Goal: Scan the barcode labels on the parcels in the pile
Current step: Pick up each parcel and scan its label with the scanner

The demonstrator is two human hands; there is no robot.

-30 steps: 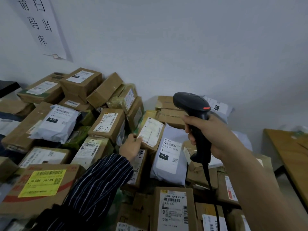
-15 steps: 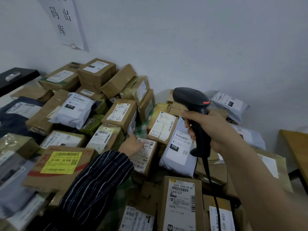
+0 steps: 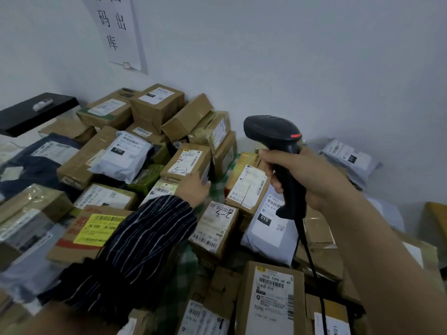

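Parcels [image 3: 215, 228] lie heaped below both hands, labels mostly upward for reading. Right hand [image 3: 307, 180] is wrapped round the scanner [image 3: 273, 131] handle, head above the fist. Left hand [image 3: 193, 188] touches the near edge of the 5-2 box [image 3: 186, 160], likely steadying it; finger closure cannot be determined.

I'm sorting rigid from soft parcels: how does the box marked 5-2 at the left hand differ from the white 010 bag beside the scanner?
The 5-2 box is stiff brown cardboard; the 010 bag is a soft white mailer. The box's mark is handwritten, the bag's printed white on black. The left hand touches the box; the bag lies untouched behind the scanner. Both show a white barcode label.
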